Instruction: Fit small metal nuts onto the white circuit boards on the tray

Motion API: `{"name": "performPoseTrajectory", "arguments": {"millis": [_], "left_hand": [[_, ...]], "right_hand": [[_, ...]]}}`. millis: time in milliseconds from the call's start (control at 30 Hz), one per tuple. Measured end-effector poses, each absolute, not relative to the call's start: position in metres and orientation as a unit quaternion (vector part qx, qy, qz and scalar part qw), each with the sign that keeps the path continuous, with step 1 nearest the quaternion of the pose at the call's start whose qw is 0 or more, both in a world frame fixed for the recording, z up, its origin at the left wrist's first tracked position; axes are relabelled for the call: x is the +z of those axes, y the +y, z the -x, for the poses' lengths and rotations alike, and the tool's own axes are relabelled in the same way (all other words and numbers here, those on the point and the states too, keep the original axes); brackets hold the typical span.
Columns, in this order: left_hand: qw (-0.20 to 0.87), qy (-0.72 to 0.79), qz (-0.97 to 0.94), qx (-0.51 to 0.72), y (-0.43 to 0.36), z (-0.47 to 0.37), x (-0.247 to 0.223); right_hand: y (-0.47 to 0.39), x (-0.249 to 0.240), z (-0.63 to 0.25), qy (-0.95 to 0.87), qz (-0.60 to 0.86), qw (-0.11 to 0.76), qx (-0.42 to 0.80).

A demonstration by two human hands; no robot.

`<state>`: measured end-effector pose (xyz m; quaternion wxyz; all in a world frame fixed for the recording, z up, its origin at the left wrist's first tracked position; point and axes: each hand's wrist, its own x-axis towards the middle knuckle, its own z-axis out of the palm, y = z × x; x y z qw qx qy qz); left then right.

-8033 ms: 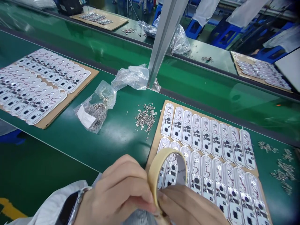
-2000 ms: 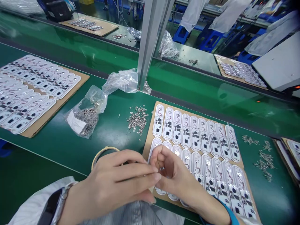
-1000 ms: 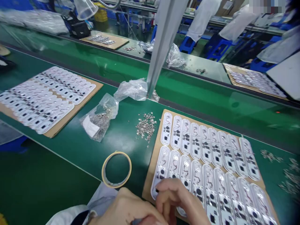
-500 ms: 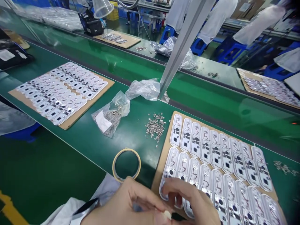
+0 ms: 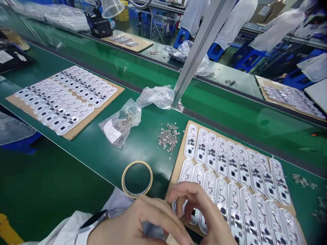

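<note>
At the bottom edge, my left hand (image 5: 143, 219) is closed, its fingers bent around a small cream-coloured piece (image 5: 172, 239). Most of that piece is hidden, so its kind is unclear. My right hand (image 5: 201, 209) is close beside it, fingers curved and apart, with nothing visible between them; its lower part is cut off. It hovers over the near left corner of a cardboard sheet (image 5: 176, 170) bearing two rows of white oval housings (image 5: 211, 151) with circuit boards and thin wires. A roll of tape (image 5: 124, 182) lies flat beyond my left hand.
Small metal parts (image 5: 168, 136) lie in a loose pile beside a labelled clear bag (image 5: 120, 127). Another cardboard sheet of housings (image 5: 76, 131) is at the left. A metal post (image 5: 194, 58) rises at the bench's far edge. People in white coats (image 5: 191, 17) are beyond.
My right hand has risen slightly and its fingers have shifted left. My left fingers now cover more of the space around the cream piece, which sits lower and further left.
</note>
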<state>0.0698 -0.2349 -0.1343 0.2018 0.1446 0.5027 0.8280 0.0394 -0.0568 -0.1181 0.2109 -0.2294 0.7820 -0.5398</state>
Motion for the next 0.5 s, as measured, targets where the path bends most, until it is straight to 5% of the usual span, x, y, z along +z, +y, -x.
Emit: {"name": "performPoseTrajectory", "arguments": {"millis": [233, 367, 500], "left_hand": [[0.062, 0.569, -0.207, 0.793, -0.219, -0.064, -0.134], [0.010, 0.584, -0.166, 0.794, -0.210, -0.069, -0.140], [-0.070, 0.719, -0.199, 0.662, -0.221, -0.081, -0.148]], "right_hand": [[-0.060, -0.116, -0.035, 0.657, 0.168, 0.381, -0.629], [-0.056, -0.124, -0.036, 0.636, 0.200, 0.399, -0.630], [-0.051, -0.146, -0.041, 0.604, 0.247, 0.373, -0.659]]}}
